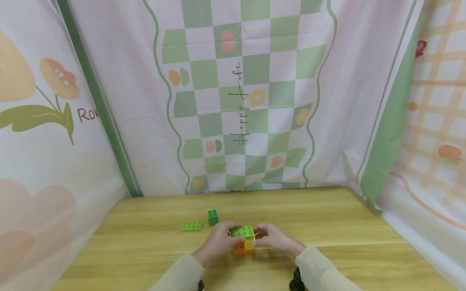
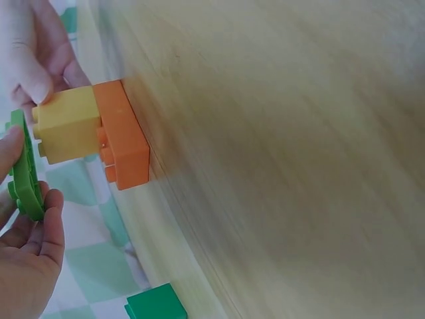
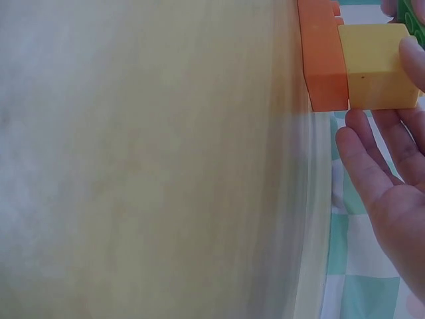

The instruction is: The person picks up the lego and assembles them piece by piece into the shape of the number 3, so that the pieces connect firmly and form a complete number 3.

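My left hand (image 1: 217, 239) pinches a thin light green toy building brick (image 1: 243, 231) between thumb and fingers. In the left wrist view this brick (image 2: 26, 174) is held tilted right by the studs of a yellow brick (image 2: 68, 124). The yellow brick is fixed on one end of a longer orange brick (image 2: 126, 136), which stands on the table with its other studs bare. My right hand (image 1: 273, 238) grips the yellow brick at its right side; the right wrist view shows the thumb (image 3: 413, 58) on one face and the fingers by another.
Beyond my left hand lie a second flat light green brick (image 1: 191, 226) and a darker green block (image 1: 212, 217). The wooden table (image 1: 320, 214) ends at a hanging cloth with green checks (image 1: 233, 121). Printed cloths also hang at both sides.
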`<state>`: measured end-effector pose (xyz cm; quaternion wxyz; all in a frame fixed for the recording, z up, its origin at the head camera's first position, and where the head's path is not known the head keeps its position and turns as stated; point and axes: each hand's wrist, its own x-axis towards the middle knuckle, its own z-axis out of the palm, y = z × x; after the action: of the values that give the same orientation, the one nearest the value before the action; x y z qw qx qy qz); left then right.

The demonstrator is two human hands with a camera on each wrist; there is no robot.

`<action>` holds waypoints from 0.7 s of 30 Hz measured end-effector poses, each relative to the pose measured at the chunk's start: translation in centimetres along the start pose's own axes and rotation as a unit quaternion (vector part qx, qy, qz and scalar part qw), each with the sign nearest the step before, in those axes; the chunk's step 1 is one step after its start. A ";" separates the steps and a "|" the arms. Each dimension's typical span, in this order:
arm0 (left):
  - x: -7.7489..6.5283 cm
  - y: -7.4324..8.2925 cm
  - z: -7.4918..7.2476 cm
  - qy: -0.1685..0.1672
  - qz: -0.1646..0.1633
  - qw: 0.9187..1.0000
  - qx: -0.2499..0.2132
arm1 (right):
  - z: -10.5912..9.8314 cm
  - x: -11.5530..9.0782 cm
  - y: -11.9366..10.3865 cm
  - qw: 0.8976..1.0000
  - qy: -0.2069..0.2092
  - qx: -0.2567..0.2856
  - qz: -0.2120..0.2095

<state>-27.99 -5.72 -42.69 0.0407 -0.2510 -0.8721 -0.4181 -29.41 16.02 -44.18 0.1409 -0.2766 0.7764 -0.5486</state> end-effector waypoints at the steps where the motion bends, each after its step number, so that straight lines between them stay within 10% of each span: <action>1: 0.0 0.0 0.1 -0.001 0.001 1.000 0.000 | 0.0 0.0 0.0 1.000 -0.001 0.001 -0.001; 21: 0.4 -0.4 0.9 -0.006 0.034 0.999 0.031 | 0.1 -0.2 0.0 1.000 0.000 0.013 0.012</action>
<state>-28.39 -5.11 -43.49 0.0571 -0.2816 -0.8760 -0.3873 -29.20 16.04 -44.26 0.1514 -0.2650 0.7723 -0.5571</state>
